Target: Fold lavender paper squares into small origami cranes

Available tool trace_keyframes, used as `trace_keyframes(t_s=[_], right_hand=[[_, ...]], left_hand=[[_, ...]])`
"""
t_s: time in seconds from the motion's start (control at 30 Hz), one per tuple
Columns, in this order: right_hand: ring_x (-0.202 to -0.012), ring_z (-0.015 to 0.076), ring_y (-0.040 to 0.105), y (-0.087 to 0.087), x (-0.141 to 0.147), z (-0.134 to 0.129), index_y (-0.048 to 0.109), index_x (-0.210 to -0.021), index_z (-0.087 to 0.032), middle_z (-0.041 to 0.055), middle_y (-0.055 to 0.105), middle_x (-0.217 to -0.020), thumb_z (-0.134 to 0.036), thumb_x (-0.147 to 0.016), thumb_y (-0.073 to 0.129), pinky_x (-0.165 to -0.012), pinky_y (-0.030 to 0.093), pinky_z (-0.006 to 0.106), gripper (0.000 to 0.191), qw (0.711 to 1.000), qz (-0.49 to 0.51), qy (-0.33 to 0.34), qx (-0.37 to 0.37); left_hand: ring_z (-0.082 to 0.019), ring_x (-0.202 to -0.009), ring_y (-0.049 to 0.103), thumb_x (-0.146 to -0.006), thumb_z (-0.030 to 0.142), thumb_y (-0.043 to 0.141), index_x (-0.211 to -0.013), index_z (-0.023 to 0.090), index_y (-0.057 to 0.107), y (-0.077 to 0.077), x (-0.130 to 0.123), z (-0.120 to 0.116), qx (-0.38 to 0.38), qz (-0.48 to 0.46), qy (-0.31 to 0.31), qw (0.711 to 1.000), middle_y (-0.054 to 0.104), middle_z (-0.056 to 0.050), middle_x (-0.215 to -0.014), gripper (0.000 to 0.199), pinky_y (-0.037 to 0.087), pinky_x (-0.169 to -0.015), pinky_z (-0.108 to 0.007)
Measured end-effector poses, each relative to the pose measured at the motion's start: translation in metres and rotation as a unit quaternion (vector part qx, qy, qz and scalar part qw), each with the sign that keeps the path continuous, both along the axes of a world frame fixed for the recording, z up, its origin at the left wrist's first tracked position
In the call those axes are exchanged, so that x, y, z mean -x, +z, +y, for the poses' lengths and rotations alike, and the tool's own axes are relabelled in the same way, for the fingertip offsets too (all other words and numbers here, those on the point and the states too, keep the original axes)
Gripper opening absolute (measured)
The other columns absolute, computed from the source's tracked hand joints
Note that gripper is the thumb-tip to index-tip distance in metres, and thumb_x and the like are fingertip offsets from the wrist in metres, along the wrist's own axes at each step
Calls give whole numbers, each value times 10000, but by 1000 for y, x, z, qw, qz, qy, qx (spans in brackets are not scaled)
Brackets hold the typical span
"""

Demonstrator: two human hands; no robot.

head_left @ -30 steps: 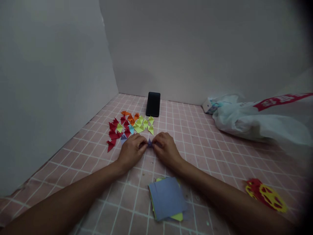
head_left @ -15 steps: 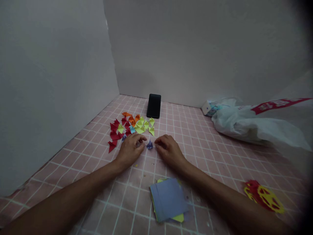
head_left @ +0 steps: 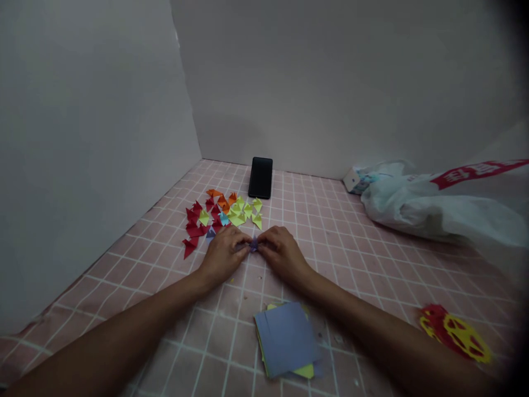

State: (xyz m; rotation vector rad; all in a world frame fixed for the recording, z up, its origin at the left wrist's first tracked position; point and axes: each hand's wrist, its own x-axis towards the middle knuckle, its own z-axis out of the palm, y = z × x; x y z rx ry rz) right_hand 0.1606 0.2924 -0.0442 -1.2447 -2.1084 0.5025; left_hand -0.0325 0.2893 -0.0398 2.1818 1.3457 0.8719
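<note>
Between my two hands a small purple origami crane (head_left: 254, 245) rests low over the pink tiled surface, partly hidden by fingers. My left hand (head_left: 226, 248) pinches its left side with thumb and fingertips. From the other side my right hand (head_left: 283, 251) closes its fingertips on the crane's right side. Behind my left hand lie several folded paper cranes: red ones (head_left: 194, 227), orange ones (head_left: 223, 203), yellow ones (head_left: 237, 214), a light blue one (head_left: 223, 219) and another purple one (head_left: 210, 234).
A stack of square paper sheets (head_left: 287, 339), blue on top, lies between my forearms. The black phone (head_left: 260, 177) leans near the back wall. At right are a white plastic bag (head_left: 413, 207), a small box (head_left: 352, 180) and red and yellow cut-out pieces (head_left: 454, 333).
Both hands have moved inward, and their fingertips have taken hold of the purple crane's two sides. The view has shifted slightly. The other cranes stay where they were.
</note>
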Motion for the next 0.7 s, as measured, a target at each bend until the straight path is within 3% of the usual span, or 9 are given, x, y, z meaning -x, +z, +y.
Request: trace_keyframes(t_s=[0.17, 0.33, 0.5, 0.6, 0.7], right_hand=[[-909, 232, 601, 0, 5, 1, 722, -836, -167, 74, 698, -880, -27, -813, 658, -844, 444, 371, 156, 1000, -6, -8, -6], [-899, 232, 594, 6, 12, 7, 739, -834, -184, 67, 692, -871, -21, -809, 647, -841, 438, 363, 188, 999, -2, -39, -20], [-887, 253, 575, 4, 18, 20, 751, -824, -172, 88, 680, -856, -40, -805, 664, -824, 426, 376, 159, 997, -48, -64, -17], [-882, 254, 571, 5, 13, 23, 748, -854, -182, 85, 684, -865, -44, -810, 653, -827, 426, 386, 173, 997, -51, -60, -19], [-923, 271, 567, 17, -1, 16, 737, -903, -191, 89, 681, -898, -71, -814, 663, -843, 428, 402, 168, 997, -43, -56, -44]], left_hand=[[-219, -939, 622, -848, 111, 652, -928, 187, 737, 1, -1, -1, -9, 4, 6, 1000, 701, -49, -920, 139, 477, -872, -368], [-207, -917, 627, -875, 125, 607, -954, 193, 718, 6, 0, -2, -40, -70, 93, 992, 684, -43, -921, 152, 483, -859, -352], [-215, -921, 630, -862, 114, 585, -946, 192, 711, 7, 4, 0, -45, -106, 124, 986, 680, -44, -919, 171, 483, -848, -355], [-213, -924, 626, -862, 120, 581, -953, 184, 707, 7, 4, 1, -39, -116, 130, 984, 679, -51, -932, 168, 485, -847, -353], [-210, -913, 627, -865, 130, 580, -958, 183, 704, 7, 4, 0, -42, -122, 133, 983, 678, -50, -927, 164, 484, -855, -357]])
